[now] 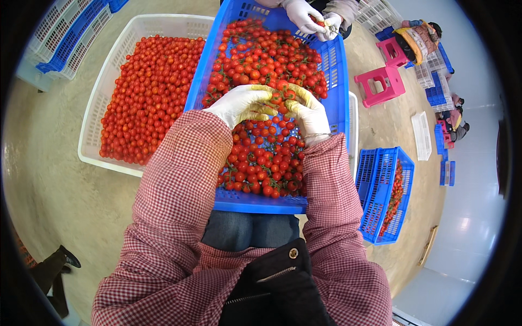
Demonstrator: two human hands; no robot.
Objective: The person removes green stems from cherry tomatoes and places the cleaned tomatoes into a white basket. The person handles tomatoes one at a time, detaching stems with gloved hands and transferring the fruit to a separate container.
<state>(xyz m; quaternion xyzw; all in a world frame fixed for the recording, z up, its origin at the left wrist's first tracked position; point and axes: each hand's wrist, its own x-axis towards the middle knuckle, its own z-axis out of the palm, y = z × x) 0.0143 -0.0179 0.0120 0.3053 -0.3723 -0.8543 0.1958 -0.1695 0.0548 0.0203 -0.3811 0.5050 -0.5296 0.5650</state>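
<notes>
My left hand (246, 104), in a white glove with yellow-stained fingertips, is closed with its fingers curled against a small bunch of cherry tomatoes (283, 95). From the other side my right hand (309, 113), gloved the same way, grips the bunch too. Both hands are over the middle of a blue plastic crate (337, 81). Red cherry tomatoes on green stems (266, 163) lie in its near half, and another pile (261, 60) fills the far half. Parts of the bunch are hidden behind my fingers.
A white crate (89, 130) of loose cherry tomatoes (152, 98) stands to the left. Across from me, a co-worker's gloved hands (314, 20) hold a tomato. Blue crates (375, 217) and pink stools (380, 87) are on the right; stacked crates (73, 38) stand far left.
</notes>
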